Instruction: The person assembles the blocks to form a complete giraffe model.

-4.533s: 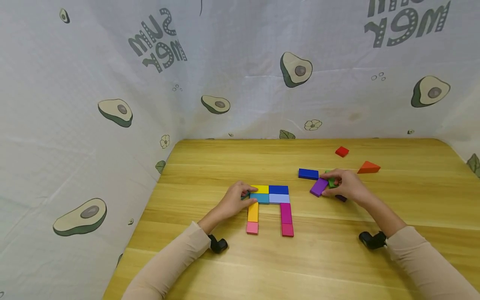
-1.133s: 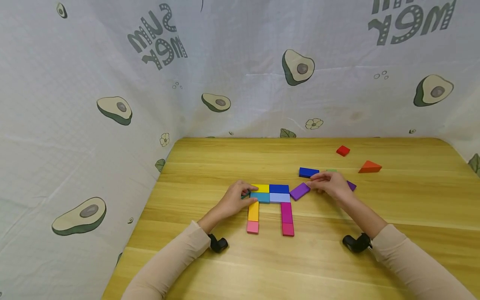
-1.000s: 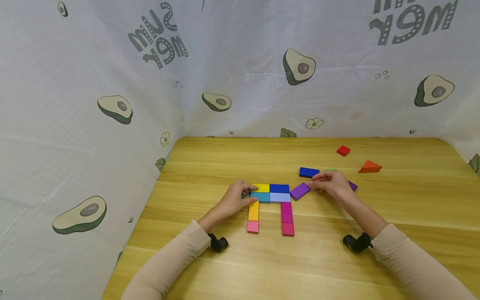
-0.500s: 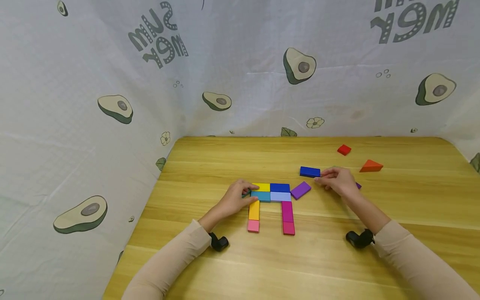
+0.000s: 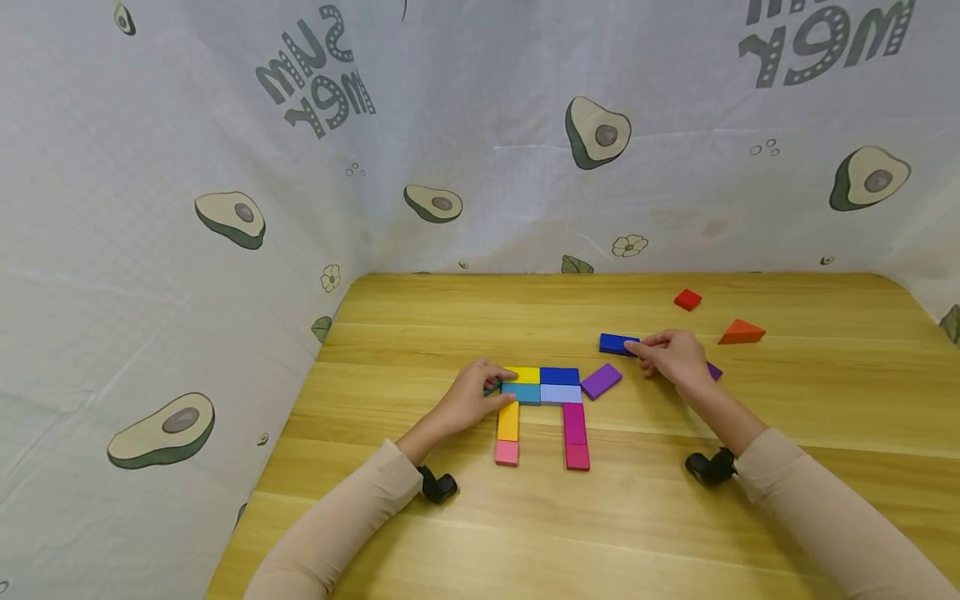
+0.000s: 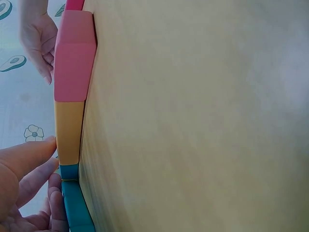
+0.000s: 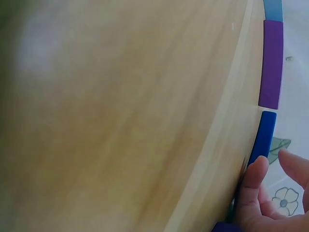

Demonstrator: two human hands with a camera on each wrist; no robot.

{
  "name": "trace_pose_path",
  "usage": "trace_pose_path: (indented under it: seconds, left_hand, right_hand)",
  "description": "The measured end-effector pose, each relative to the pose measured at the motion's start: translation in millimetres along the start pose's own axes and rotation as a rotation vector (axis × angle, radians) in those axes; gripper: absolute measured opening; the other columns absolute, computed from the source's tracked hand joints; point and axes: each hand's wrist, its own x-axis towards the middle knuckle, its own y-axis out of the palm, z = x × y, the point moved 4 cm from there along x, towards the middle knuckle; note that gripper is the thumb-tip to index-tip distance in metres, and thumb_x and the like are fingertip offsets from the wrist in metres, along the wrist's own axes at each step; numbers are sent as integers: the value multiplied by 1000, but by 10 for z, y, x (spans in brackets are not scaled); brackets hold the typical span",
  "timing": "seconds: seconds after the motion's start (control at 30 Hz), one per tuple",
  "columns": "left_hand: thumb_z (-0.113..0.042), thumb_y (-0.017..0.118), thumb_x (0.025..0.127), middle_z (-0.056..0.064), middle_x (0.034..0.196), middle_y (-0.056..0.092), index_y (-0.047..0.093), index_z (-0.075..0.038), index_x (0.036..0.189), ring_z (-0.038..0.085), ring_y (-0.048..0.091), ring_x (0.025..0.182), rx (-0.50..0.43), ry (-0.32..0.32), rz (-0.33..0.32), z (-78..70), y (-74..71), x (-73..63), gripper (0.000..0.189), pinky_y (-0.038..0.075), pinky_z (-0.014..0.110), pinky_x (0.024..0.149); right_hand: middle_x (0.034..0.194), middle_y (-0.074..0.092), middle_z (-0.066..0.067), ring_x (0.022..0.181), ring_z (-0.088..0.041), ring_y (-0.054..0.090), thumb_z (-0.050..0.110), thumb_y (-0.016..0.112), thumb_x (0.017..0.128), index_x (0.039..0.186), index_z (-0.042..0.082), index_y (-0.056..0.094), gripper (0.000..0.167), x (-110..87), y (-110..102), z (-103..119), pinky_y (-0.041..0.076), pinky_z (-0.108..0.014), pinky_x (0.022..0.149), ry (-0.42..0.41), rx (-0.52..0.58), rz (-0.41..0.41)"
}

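Several flat coloured blocks lie joined in a two-legged shape. My left hand (image 5: pixel 468 396) rests at its left end, index finger on the yellow block (image 5: pixel 527 374) and thumb by the teal block (image 5: pixel 527 393). Under its fingers a dark green block (image 5: pixel 491 388) partly shows. My right hand (image 5: pixel 675 360) is at the right end of a loose blue block (image 5: pixel 617 343), one fingertip touching it. In the right wrist view thumb and index finger stand apart beside this blue block (image 7: pixel 263 135). A purple block (image 5: pixel 601 381) slants off the shape's upper right corner.
Behind the right hand, part of another purple block (image 5: pixel 715 371) shows. A red block (image 5: pixel 687 300) and an orange-red triangular block (image 5: pixel 742 332) lie farther back on the wooden table (image 5: pixel 645 517). A printed white cloth (image 5: pixel 495 167) hangs behind.
The right hand has brought the purple block left to the shape's corner and let go of it. It has since moved back and up to the loose blue block. The left hand has stayed put.
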Motion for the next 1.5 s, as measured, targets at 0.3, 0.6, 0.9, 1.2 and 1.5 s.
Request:
trace_pose_path:
  seconds: [0.3, 0.6, 0.9, 1.2, 1.5]
  left_hand:
    - [-17, 72, 94, 4, 112, 58, 69, -8, 125, 19, 50, 95, -8, -1, -2, 7, 4, -10, 33, 46, 29, 85]
    - [-17, 72, 94, 4, 110, 57, 69, -8, 126, 18, 49, 95, -7, -5, 0, 1, 8, -7, 33, 46, 28, 85]
    - [-17, 72, 94, 5, 110, 58, 69, -7, 125, 19, 49, 94, -6, 9, -4, -17, 5, -15, 33, 47, 29, 85]
    - [-17, 72, 94, 4, 110, 58, 70, -8, 125, 18, 49, 94, 3, 7, -5, -13, 6, -10, 32, 46, 29, 85]
    - [-15, 72, 94, 6, 111, 59, 70, -6, 124, 20, 51, 96, -13, 18, -8, -31, 0, -19, 32, 47, 32, 87]
  right_hand:
    - [70, 67, -10, 55, -14, 65, 19, 70, 96, 108, -15, 61, 37, 14, 11, 10, 58, -29, 55, 18, -5, 0]
    - [73, 68, -11, 57, -15, 66, 13, 69, 96, 116, -17, 58, 38, 49, -4, -14, 58, -28, 56, 15, 0, 2]
    - [85, 69, -16, 60, -14, 66, 7, 64, 98, 124, -22, 53, 41, 50, -18, -5, 59, -30, 59, 5, 92, 59]
    - [87, 67, -14, 62, -13, 66, 4, 61, 99, 128, -23, 50, 41, 54, -58, -2, 59, -30, 61, 5, 86, 100]
    - [83, 66, -11, 63, -14, 65, 1, 59, 99, 130, -21, 50, 39, 53, -92, 3, 58, -28, 62, 14, 55, 142]
